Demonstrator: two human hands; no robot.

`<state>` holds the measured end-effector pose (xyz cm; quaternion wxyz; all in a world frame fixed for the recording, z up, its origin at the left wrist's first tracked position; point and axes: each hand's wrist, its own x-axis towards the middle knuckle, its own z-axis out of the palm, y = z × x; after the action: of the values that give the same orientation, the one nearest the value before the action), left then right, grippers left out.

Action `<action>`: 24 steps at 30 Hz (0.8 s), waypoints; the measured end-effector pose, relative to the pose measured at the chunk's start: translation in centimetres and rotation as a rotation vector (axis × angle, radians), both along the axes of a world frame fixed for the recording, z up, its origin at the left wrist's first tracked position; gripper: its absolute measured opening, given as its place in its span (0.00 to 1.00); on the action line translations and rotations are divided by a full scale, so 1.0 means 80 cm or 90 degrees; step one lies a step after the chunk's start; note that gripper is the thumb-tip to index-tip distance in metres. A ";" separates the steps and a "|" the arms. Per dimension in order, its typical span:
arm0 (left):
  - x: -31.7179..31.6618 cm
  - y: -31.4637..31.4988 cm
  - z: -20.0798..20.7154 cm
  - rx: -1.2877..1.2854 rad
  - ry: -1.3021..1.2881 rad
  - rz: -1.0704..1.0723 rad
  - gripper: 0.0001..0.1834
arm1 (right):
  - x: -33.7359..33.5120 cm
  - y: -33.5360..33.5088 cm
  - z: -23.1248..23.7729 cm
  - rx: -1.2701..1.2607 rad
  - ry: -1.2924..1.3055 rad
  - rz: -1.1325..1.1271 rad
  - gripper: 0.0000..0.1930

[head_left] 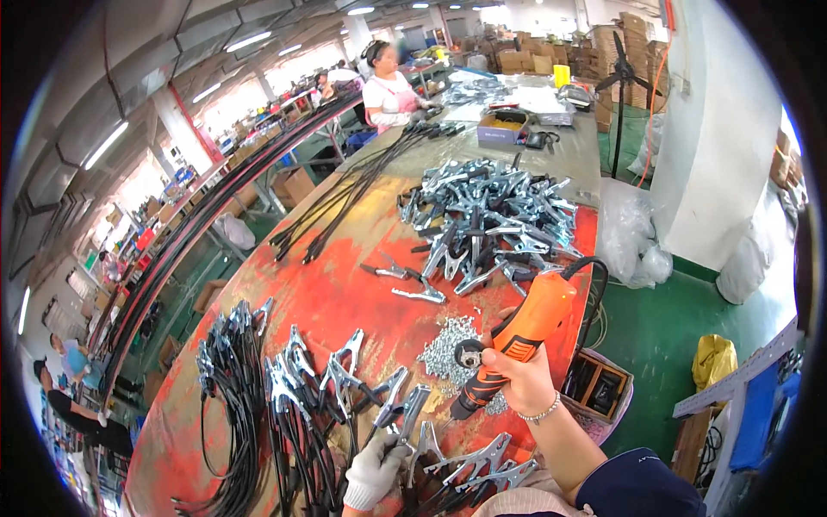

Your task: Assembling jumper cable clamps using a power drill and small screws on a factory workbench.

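Note:
My left hand (376, 470), in a white knit glove, is closed on a silver metal spring clamp (414, 407) near the table's front edge. My right hand (527, 379), bare and with a bracelet at the wrist, grips an orange and black electric screwdriver (532, 317). Its nose points down and left, toward the clamp; whether the bit touches anything is hard to make out. Beside the tool lies a heap of small silver screws (446, 346). More clamps (491, 458) fitted to black cables lie around my left hand.
A large pile of loose clamps (491, 215) covers the far right of the red table (345, 276). Cable bundles (234, 414) lie at the left. A black cord (600, 289) trails from the screwdriver. Below the right edge stands a box (600, 389). Across the table works another person (389, 90).

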<state>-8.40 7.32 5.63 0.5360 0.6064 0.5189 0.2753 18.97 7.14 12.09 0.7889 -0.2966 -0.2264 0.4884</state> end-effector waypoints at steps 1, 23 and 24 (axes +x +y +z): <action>-0.005 -0.009 0.011 -0.011 -0.018 0.030 0.12 | -0.008 0.000 0.001 0.013 -0.009 0.008 0.30; -0.081 -0.031 0.084 -0.019 -0.519 0.283 0.33 | -0.233 0.065 -0.027 0.011 -0.285 0.371 0.26; -0.082 -0.031 0.081 -0.016 -0.510 0.270 0.33 | -0.235 0.063 -0.026 0.015 -0.295 0.372 0.26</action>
<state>-14.99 4.87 12.12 0.6335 0.3262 0.3867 0.5855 0.16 12.20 10.04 0.5473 -0.3133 -0.4794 0.6103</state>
